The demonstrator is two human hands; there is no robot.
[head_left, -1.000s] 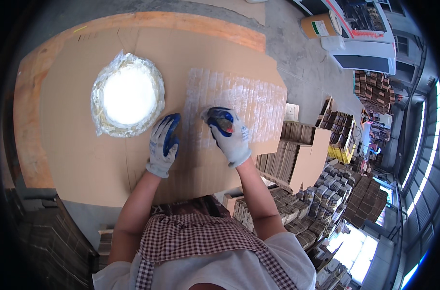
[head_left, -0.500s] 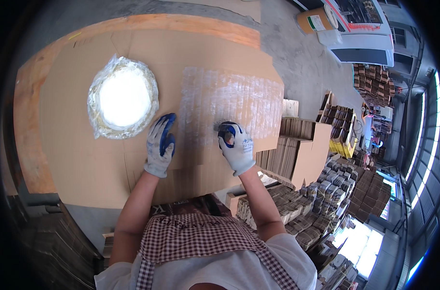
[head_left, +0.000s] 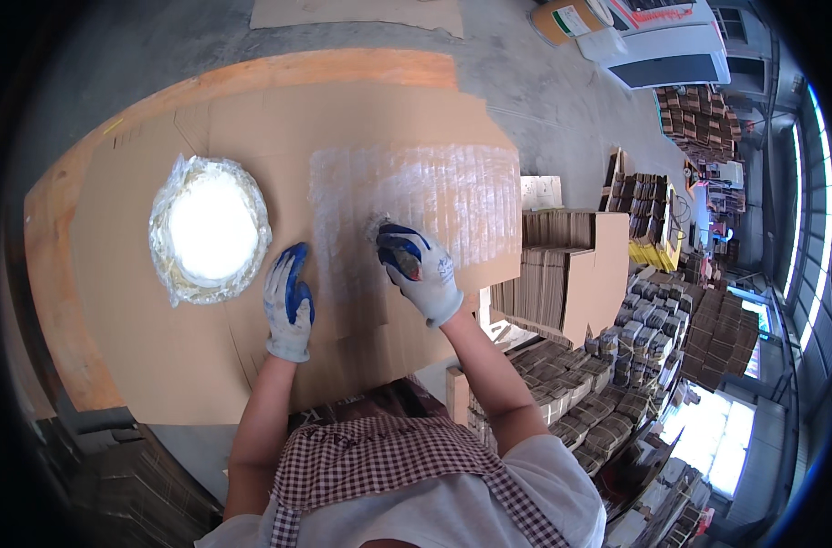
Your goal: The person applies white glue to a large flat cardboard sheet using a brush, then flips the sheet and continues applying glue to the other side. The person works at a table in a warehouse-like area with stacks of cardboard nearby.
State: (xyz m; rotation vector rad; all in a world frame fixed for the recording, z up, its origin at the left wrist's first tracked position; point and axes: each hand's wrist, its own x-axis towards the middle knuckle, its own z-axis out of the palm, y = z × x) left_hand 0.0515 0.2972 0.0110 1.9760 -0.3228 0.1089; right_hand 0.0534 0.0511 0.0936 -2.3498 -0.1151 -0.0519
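Note:
A large sheet of brown cardboard point(head_left: 179, 365) lies in front of me. Pale, shiny, wet-looking streaks point(head_left: 434, 183) cover a rectangular patch on its right half. My right hand point(head_left: 421, 269), in a white glove with blue palm and fingers, is closed round what looks like a brush; its greyish bristle end point(head_left: 376, 225) touches the left part of the streaks. In a matching glove, my left hand point(head_left: 289, 301) rests on the cardboard left of the patch, fingers stretched out and thumb apart, holding nothing. Left of it sits a round basin point(head_left: 210, 228) lined with clear plastic, its bright white contents glaring.
Under the cardboard, an orange-brown wooden board point(head_left: 343, 68) shows along the far and left edges. Stacked cardboard sheets point(head_left: 562, 283) stand close on the right, with several tied bundles point(head_left: 571, 384) nearer me. A brown drum point(head_left: 562, 23) stands at the far right.
My right hand has moved the brush leftward across the streaked patch. The left hand stays flat on the cardboard beside the basin. The whole view has shifted slightly.

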